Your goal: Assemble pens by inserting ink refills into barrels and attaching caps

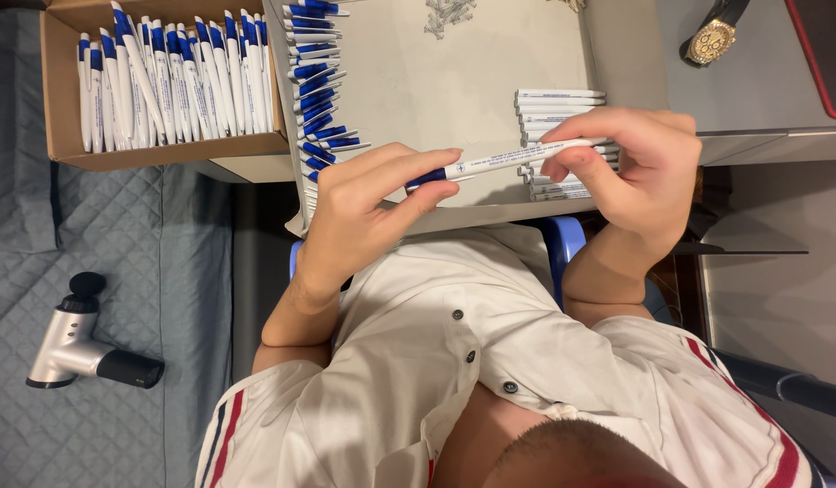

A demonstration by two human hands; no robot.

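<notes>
1. Your left hand point(346, 212) pinched the blue end of the slim white-and-blue plastic pen point(499, 163), fingers point(427, 167) closed narrow on it.
2. Your right hand point(639, 167) gripped the pen's white end, fingers closed around the barrel.
3. You held the pen level, just above the near edge of the pale table point(436, 81).
4. A brown cardboard box point(65, 158) of matching pens stood to the left.
5. A stack of white pen barrels point(558, 104) lay behind your right hand.
</notes>
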